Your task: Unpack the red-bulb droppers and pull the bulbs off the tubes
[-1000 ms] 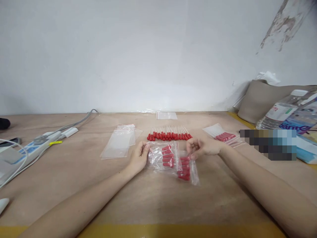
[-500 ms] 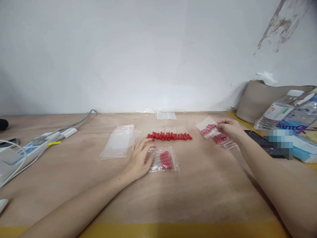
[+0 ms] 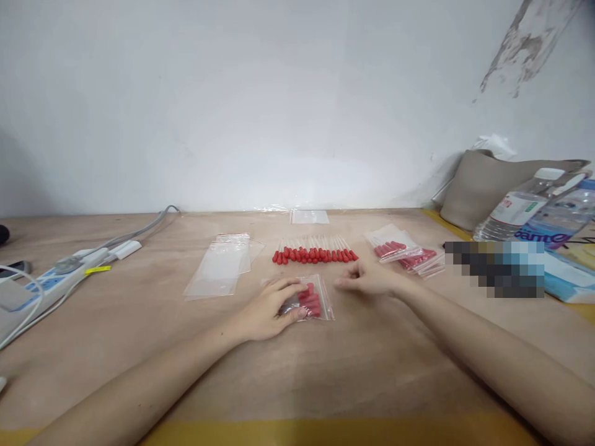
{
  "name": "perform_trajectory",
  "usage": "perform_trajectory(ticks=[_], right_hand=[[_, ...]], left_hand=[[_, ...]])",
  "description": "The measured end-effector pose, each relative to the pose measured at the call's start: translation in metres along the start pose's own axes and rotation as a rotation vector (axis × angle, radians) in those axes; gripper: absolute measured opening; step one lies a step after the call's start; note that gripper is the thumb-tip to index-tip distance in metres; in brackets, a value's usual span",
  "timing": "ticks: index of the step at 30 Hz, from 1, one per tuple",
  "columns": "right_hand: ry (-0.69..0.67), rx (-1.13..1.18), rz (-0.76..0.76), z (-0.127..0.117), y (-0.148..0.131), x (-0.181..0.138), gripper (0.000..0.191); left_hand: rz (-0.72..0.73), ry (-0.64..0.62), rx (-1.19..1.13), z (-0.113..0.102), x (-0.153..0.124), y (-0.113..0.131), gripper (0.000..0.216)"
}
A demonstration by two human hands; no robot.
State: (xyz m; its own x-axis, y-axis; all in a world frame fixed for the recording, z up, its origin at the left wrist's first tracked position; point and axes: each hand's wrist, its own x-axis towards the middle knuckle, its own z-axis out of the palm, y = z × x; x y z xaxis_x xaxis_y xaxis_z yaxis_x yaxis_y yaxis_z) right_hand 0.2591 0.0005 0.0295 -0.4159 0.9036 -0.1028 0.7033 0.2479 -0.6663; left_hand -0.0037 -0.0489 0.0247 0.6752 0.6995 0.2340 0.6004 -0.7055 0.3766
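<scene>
My left hand (image 3: 272,308) lies with spread fingers on a small clear zip bag of red-tipped pieces (image 3: 312,299) at the middle of the table. My right hand (image 3: 367,281) is just to the right of that bag, fingers loosely stretched toward it, holding nothing. A row of red-tipped sticks (image 3: 313,252) lies behind both hands. Filled bags (image 3: 404,253) are stacked to the right of the row. Empty clear bags (image 3: 223,265) lie to the left.
A power strip with cables (image 3: 69,272) sits at the left. Water bottles (image 3: 534,210) and a beige bag (image 3: 483,186) stand at the right by the wall. One more clear bag (image 3: 309,216) lies near the wall. A yellow strip (image 3: 297,432) marks the table's near edge.
My right hand carried a filled bag to the stack at the right, released it and came back beside the centre bag. My left hand moved onto that remaining bag.
</scene>
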Motion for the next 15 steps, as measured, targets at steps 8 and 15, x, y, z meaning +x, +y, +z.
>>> perform_trajectory(ticks=[8, 15], right_hand=[[-0.157, 0.371, 0.076, 0.037, -0.025, -0.004, 0.039], [-0.026, 0.545, 0.0, 0.053, -0.021, -0.008, 0.026]], left_hand=[[0.078, 0.061, -0.038, 0.01, 0.022, 0.003, 0.034], [0.181, 0.159, 0.045, 0.02, 0.044, -0.007, 0.025]])
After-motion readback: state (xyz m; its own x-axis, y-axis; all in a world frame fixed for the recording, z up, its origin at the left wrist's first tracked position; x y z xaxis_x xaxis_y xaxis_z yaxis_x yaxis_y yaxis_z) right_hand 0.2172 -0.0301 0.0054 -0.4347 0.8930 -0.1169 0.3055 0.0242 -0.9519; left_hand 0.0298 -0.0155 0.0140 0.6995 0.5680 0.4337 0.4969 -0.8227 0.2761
